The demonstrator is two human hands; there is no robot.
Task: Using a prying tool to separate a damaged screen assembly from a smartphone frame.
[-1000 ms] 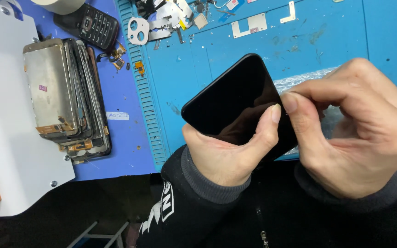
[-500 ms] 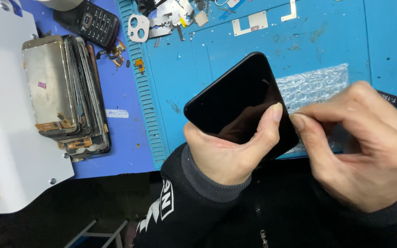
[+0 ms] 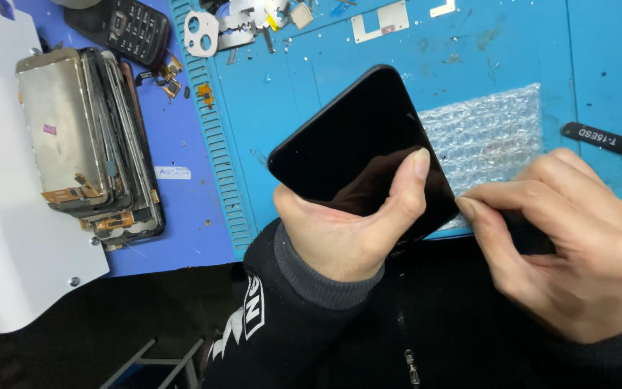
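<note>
My left hand (image 3: 350, 230) grips a black smartphone (image 3: 358, 148) by its lower end, thumb across the dark glass, the phone tilted over the blue work mat (image 3: 311, 79). My right hand (image 3: 570, 241) is at the phone's lower right corner with thumb and forefinger pinched together; I cannot tell if anything thin is between them. A sheet of bubble wrap (image 3: 494, 133) lies on the mat just behind the phone.
A stack of worn phone screens and frames (image 3: 84, 137) lies at the left, next to a white panel (image 3: 1, 238). An old keypad phone (image 3: 127, 29), small metal parts (image 3: 210, 32) and a black tweezer handle (image 3: 606, 142) lie around the mat.
My right hand has slid off the phone's face toward the right, uncovering the bubble wrap and the tweezer handle. The left hand keeps its hold on the phone.
</note>
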